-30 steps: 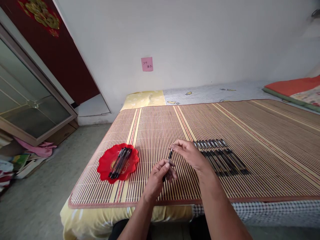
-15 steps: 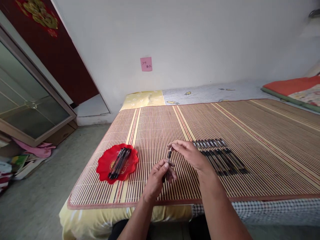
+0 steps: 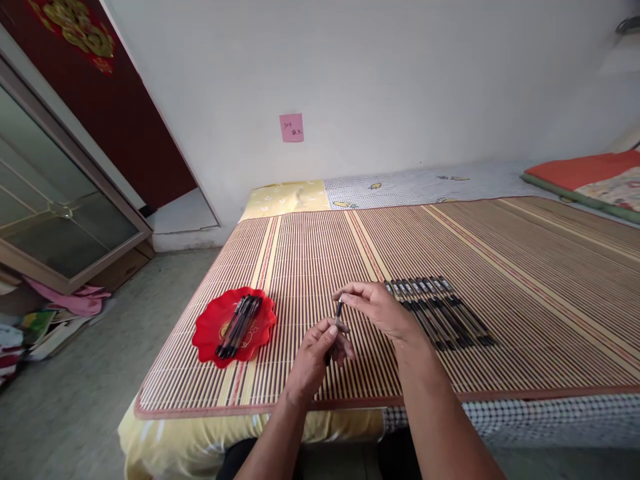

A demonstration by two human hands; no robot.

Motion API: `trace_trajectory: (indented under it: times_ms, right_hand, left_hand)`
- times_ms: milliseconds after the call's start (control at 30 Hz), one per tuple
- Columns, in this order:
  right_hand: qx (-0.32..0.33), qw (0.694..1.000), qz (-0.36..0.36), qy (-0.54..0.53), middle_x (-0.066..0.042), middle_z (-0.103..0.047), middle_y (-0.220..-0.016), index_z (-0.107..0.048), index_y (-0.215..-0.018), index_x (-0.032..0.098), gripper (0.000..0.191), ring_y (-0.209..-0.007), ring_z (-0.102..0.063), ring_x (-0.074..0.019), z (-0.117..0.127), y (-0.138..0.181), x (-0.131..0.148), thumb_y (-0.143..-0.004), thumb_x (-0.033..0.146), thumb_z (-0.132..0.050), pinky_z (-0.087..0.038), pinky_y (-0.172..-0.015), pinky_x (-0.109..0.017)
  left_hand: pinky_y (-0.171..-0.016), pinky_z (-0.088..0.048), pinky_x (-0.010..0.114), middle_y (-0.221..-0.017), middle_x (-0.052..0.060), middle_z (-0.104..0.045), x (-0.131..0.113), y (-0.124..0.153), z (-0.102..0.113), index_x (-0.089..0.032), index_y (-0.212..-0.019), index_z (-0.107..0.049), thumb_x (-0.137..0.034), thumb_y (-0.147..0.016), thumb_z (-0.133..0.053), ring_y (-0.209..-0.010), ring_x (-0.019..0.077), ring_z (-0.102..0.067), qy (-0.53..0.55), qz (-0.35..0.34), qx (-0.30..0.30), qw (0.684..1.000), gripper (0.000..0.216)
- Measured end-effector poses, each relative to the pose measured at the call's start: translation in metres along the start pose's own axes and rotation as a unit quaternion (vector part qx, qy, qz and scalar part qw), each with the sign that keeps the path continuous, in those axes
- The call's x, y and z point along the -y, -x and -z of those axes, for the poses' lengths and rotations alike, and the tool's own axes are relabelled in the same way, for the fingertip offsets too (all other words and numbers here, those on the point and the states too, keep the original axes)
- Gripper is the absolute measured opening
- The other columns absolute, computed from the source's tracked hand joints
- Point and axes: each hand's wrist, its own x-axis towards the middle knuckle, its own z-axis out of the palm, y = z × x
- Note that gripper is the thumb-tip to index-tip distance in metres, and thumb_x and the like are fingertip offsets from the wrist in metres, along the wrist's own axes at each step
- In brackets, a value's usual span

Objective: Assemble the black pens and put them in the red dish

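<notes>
Pen [image 3: 339,311] slants slightly rightward, silver end [image 3: 341,300] farthest.

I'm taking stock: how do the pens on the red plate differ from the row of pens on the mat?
The plate pens lie bunched on the red plate, while the row pens lie side by side on the mat. The plate pens are fewer than the row pens. The plate pens' far ends lean right; the row pens' far ends lean left. Both sets are dark and slender.
</notes>
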Motion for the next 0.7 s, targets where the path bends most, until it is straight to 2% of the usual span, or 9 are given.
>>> trace_trajectory:
  times_ms: [133,233,300,367,533,700]
  right_hand:
    - [-0.021,1.0,-0.007,0.02,-0.003,-0.069,-0.082,-0.071,-0.082,0.022,0.023,-0.081,-0.063,-0.0188,-0.0005,-0.0016,-0.0031,-0.085,0.045,-0.072,-0.052,-0.08,-0.036]
    - [-0.026,1.0,0.001,0.009,-0.005,-0.071,-0.089,-0.072,-0.09,0.022,0.028,-0.09,-0.065,-0.0205,0.0006,-0.0019,-0.0037,-0.09,0.05,-0.067,-0.052,-0.086,-0.037]
    - [-0.014,1.0,0.004,-0.006,-0.007,-0.073,-0.099,-0.074,-0.098,0.024,0.027,-0.101,-0.066,-0.0222,0.0015,-0.0011,-0.0022,-0.093,0.048,-0.064,-0.051,-0.095,-0.039]
    - [0.001,1.0,-0.002,-0.005,-0.007,-0.074,-0.102,-0.075,-0.098,0.025,0.022,-0.104,-0.067,-0.0228,0.0019,-0.0003,-0.0008,-0.091,0.044,-0.066,-0.051,-0.097,-0.04]
    - [-0.014,1.0,-0.004,0.025,-0.003,-0.07,-0.084,-0.073,-0.083,0.022,0.022,-0.084,-0.065,-0.0192,0.0001,-0.0008,-0.0039,-0.085,0.044,-0.071,-0.051,-0.08,-0.035]
    - [-0.037,0.998,0.002,0.041,-0.002,-0.067,-0.079,-0.07,-0.081,0.02,0.028,-0.078,-0.061,-0.0181,-0.0035,-0.0025,-0.0061,-0.084,0.048,-0.071,-0.049,-0.073,-0.033]
  left_hand:
    - [-0.054,-0.033,0.023,-0.066,0.004,-0.07,-0.0001,0.0005,-0.0015,-0.015,-0.096,-0.065,-0.04,-0.099,-0.058,-0.051,0.0094,-0.049,-0.011,0.006,-0.002,1.0,0.026]
    - [-0.055,-0.033,0.023,-0.067,0.004,-0.07,0.0,0.0009,-0.0019,-0.015,-0.096,-0.065,-0.041,-0.099,-0.058,-0.051,0.0095,-0.048,-0.011,0.005,-0.005,1.0,0.027]
    - [-0.055,-0.033,0.023,-0.067,0.004,-0.07,-0.0005,0.0011,-0.0021,-0.015,-0.097,-0.065,-0.04,-0.1,-0.058,-0.052,0.0094,-0.048,-0.008,0.002,-0.007,1.0,0.026]
    - [-0.055,-0.033,0.023,-0.067,0.004,-0.07,-0.001,0.0013,-0.0024,-0.015,-0.097,-0.065,-0.039,-0.1,-0.057,-0.052,0.0093,-0.048,-0.008,0.001,-0.005,1.0,0.026]
    - [-0.056,-0.034,0.022,-0.069,0.005,-0.072,0.0011,0.0004,-0.0021,-0.015,-0.096,-0.064,-0.04,-0.099,-0.059,-0.053,0.0093,-0.048,-0.019,0.002,-0.006,1.0,0.026]
    - [-0.054,-0.036,0.022,-0.079,0.009,-0.076,0.0046,-0.0027,-0.0021,-0.013,-0.095,-0.069,-0.043,-0.093,-0.067,-0.053,0.0087,-0.049,-0.063,-0.021,-0.053,0.996,0.03]
